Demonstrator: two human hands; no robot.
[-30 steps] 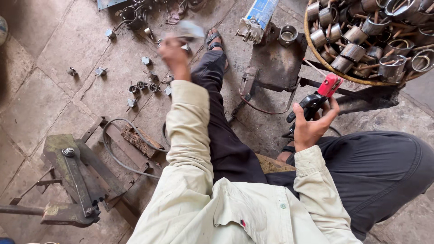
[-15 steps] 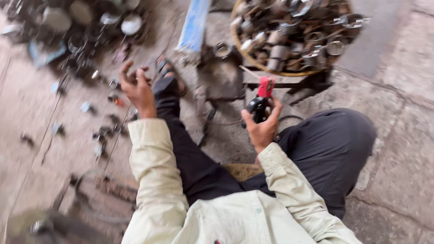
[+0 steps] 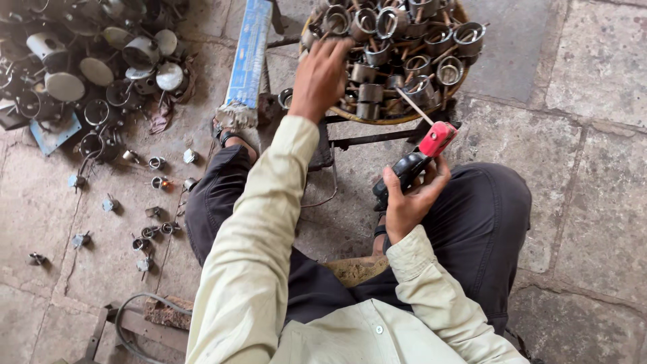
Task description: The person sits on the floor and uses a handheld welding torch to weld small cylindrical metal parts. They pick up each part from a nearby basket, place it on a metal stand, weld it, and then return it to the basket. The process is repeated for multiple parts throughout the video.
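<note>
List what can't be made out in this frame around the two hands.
- Left hand: fingertips lie among the metal rings in the basket; whether they grip one is hidden by the hand's back.
- Right hand: the electrode holder's handle is covered by the fingers.
- Basket: its far side is cut off by the top edge.
- Small parts on the floor: too small to identify.

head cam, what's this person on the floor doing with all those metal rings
A person sits on a stone floor. The left hand reaches into a round basket piled with short metal rings, fingers on the heap. The right hand grips a red and black welding electrode holder, its rod pointing toward the basket. More metal parts lie scattered on the floor at the left.
</note>
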